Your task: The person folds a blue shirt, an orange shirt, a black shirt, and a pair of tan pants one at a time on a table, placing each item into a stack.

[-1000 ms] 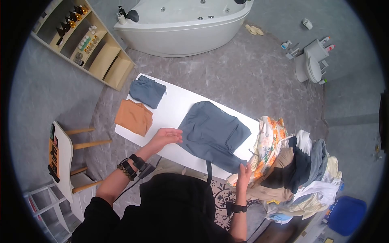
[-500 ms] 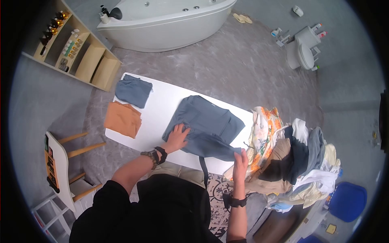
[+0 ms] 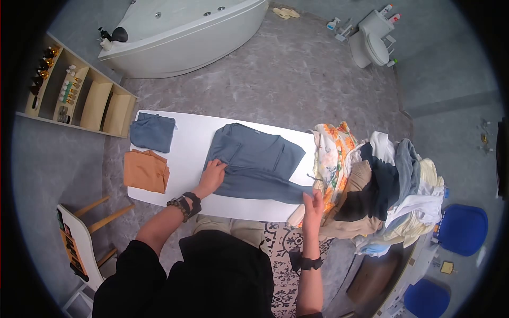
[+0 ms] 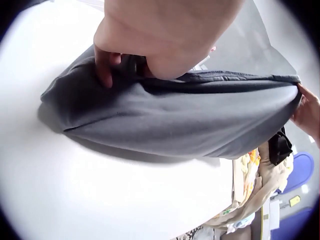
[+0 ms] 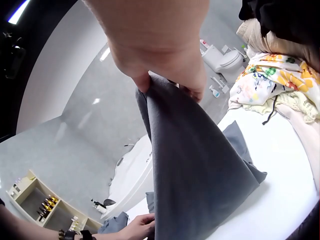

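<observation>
A grey-blue garment point(image 3: 260, 153) lies partly folded across the middle of the white table point(image 3: 185, 175). At its left side, my left hand point(image 3: 213, 176) grips the cloth with curled fingers; the left wrist view shows the fingers point(image 4: 103, 72) bunching the fabric. My right hand point(image 3: 313, 209) pinches the garment's near right end between thumb and fingers. In the right wrist view that end of the garment point(image 5: 195, 165) is lifted and hangs down from the right hand point(image 5: 160, 65). Between both hands the near edge is drawn fairly straight.
A folded grey-blue garment point(image 3: 152, 132) and a folded orange garment point(image 3: 146, 172) sit at the table's left end. A large heap of mixed clothes point(image 3: 382, 191), including floral cloth point(image 3: 333, 159), stands at the right end. Beyond are a bathtub point(image 3: 185, 47) and shelf point(image 3: 93, 106).
My left hand has come from beside the garment onto it and taken hold of its left part. The right hand keeps its hold and has raised the end slightly. The head view has turned.
</observation>
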Action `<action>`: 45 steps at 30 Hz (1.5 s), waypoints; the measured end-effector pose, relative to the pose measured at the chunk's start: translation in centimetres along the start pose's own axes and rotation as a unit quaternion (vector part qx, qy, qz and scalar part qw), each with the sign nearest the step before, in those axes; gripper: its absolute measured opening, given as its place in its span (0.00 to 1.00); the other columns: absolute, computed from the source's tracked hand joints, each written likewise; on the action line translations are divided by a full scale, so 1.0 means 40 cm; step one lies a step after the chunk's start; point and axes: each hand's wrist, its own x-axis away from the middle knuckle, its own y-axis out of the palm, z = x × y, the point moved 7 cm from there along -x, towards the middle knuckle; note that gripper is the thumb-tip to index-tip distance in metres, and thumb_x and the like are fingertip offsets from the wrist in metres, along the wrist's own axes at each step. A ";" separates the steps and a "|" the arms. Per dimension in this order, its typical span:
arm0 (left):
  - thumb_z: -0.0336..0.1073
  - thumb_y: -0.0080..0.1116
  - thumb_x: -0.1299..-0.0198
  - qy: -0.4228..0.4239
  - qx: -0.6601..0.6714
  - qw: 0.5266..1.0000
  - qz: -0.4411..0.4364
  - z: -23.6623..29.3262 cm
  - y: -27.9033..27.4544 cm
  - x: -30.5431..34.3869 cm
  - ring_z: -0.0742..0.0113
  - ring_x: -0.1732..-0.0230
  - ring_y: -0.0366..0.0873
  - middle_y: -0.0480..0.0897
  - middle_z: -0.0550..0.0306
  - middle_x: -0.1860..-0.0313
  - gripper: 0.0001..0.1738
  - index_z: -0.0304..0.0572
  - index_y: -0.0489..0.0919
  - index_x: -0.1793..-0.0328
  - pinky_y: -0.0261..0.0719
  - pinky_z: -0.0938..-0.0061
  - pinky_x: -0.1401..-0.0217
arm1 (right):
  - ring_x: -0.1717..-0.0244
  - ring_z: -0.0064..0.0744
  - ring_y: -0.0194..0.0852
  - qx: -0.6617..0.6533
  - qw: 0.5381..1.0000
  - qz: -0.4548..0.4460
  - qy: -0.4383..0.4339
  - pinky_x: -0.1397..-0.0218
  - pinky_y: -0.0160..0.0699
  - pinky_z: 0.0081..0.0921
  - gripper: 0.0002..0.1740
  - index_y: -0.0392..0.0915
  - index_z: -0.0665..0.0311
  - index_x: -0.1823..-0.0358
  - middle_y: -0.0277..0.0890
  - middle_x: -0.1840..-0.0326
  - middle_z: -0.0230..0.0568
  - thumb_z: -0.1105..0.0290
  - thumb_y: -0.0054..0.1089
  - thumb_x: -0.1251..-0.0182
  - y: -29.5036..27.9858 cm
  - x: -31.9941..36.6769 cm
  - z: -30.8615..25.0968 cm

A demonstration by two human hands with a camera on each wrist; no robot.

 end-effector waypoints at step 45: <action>0.29 0.63 0.57 0.084 -0.222 0.967 -0.094 0.011 -0.040 0.169 0.47 0.41 0.64 0.67 0.45 0.44 0.30 0.45 0.71 0.43 0.67 0.58 0.46 | 0.39 0.57 0.64 0.603 0.766 -0.163 -0.150 0.40 0.72 0.44 0.35 0.65 0.64 0.38 0.59 0.32 0.52 0.75 0.65 0.53 0.112 0.019 0.373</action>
